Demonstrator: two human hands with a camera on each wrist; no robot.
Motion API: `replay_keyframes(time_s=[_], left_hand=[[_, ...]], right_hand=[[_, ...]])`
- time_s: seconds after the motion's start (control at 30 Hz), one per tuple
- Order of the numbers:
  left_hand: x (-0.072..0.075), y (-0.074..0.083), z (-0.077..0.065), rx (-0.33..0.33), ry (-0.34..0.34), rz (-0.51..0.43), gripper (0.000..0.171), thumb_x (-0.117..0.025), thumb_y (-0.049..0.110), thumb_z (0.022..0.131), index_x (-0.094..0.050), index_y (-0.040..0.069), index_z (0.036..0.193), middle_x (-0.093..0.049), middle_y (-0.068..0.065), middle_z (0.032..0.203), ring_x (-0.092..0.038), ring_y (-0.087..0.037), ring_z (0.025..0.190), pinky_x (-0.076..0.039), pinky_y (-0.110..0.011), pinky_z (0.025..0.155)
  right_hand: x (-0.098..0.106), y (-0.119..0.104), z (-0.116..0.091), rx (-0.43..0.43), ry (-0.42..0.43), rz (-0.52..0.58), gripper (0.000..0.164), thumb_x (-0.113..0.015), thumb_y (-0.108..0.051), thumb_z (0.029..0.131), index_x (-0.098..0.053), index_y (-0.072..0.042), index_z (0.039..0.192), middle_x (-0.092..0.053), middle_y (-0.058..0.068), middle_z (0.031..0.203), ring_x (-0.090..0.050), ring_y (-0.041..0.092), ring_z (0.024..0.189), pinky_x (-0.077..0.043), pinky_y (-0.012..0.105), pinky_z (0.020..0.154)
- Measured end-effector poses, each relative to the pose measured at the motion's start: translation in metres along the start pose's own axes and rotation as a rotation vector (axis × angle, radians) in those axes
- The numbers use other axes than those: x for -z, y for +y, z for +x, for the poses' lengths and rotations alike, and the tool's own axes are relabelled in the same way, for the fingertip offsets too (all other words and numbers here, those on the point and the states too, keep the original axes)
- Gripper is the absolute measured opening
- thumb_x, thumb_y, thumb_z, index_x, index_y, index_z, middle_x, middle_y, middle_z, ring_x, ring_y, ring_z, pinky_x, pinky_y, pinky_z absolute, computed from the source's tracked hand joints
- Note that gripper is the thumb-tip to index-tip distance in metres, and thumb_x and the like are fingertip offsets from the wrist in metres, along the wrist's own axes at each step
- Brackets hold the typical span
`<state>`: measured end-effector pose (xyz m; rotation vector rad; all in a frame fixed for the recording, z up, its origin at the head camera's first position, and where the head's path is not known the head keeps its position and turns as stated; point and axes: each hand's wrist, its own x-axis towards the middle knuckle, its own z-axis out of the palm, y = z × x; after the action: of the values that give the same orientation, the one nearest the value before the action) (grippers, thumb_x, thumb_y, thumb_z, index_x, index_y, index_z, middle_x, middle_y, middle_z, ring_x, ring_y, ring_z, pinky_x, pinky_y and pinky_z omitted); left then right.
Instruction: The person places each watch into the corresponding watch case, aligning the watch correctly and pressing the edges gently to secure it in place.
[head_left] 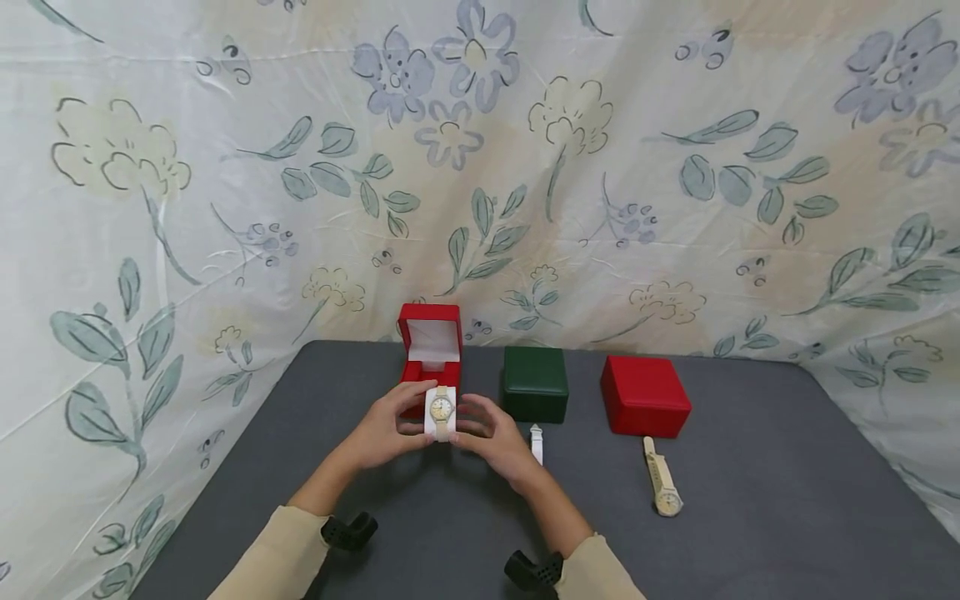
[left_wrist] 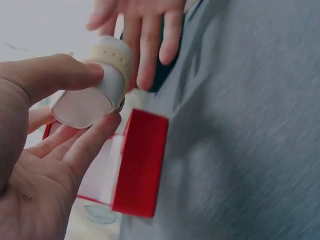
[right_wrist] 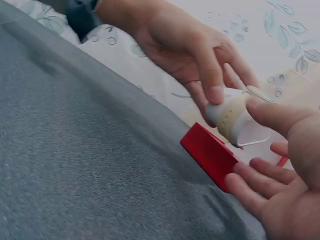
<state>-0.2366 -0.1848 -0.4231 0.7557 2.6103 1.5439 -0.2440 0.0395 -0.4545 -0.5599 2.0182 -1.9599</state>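
Observation:
A watch (head_left: 441, 409) with a cream strap is wrapped round a white cushion (left_wrist: 82, 106). My left hand (head_left: 386, 427) pinches the cushion by one side, thumb on it and fingers underneath. On the other side is my right hand (head_left: 491, 435), thumb tip (right_wrist: 260, 106) right at the cushion's edge and its other fingers extended, spread below. The watch face is turned up toward the head camera. Just behind the hands stands a red watch box (head_left: 430, 325), lid raised to show a white lining; the hands partly cover its base.
A closed green box (head_left: 535, 383) and a closed red box (head_left: 645, 395) stand to the right on the grey table (head_left: 750, 492). Before the green box lies a white strap (head_left: 536, 443), partly behind my right hand. Another watch (head_left: 663, 483) lies before the red box. Floral cloth hangs behind.

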Motion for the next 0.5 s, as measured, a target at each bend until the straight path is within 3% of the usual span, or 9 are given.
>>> replay_keyframes(time_s=[0.13,0.23,0.37,0.5], left_hand=[[0.012,-0.002,0.006,0.008,0.008,0.047,0.074,-0.076,0.006,0.081,-0.039,0.011,0.145,-0.044,-0.014,0.14,-0.051,-0.038,0.124,-0.057,-0.035,0.085],[0.019,-0.001,0.012,0.03,0.011,0.065,0.074,-0.074,0.001,0.082,-0.037,0.009,0.145,-0.042,-0.017,0.14,-0.051,-0.039,0.124,-0.057,-0.037,0.086],[0.026,-0.004,0.021,0.057,0.022,0.077,0.074,-0.071,-0.002,0.082,-0.034,0.006,0.146,-0.039,-0.02,0.142,-0.048,-0.044,0.127,-0.056,-0.043,0.087],[0.031,-0.012,0.032,0.093,0.033,0.086,0.075,-0.071,0.0,0.083,-0.033,0.008,0.147,-0.038,-0.019,0.146,-0.047,-0.043,0.13,-0.055,-0.045,0.089]], right_hand=[[-0.007,-0.002,0.005,0.109,0.085,-0.088,0.053,-0.069,-0.018,0.089,-0.051,-0.005,0.137,-0.056,0.016,0.137,-0.058,0.034,0.122,-0.052,0.043,0.097],[-0.015,-0.018,0.004,0.149,0.13,-0.145,0.044,-0.067,-0.011,0.09,-0.056,0.0,0.131,-0.059,0.021,0.132,-0.056,0.041,0.12,-0.049,0.052,0.099],[-0.021,-0.018,0.012,0.153,0.179,-0.22,0.038,-0.066,-0.011,0.091,-0.061,-0.003,0.128,-0.061,0.019,0.13,-0.056,0.04,0.117,-0.048,0.054,0.098],[-0.028,-0.001,0.029,0.145,0.266,-0.342,0.038,-0.068,-0.019,0.09,-0.063,-0.013,0.128,-0.062,0.012,0.131,-0.057,0.031,0.121,-0.047,0.051,0.102]])
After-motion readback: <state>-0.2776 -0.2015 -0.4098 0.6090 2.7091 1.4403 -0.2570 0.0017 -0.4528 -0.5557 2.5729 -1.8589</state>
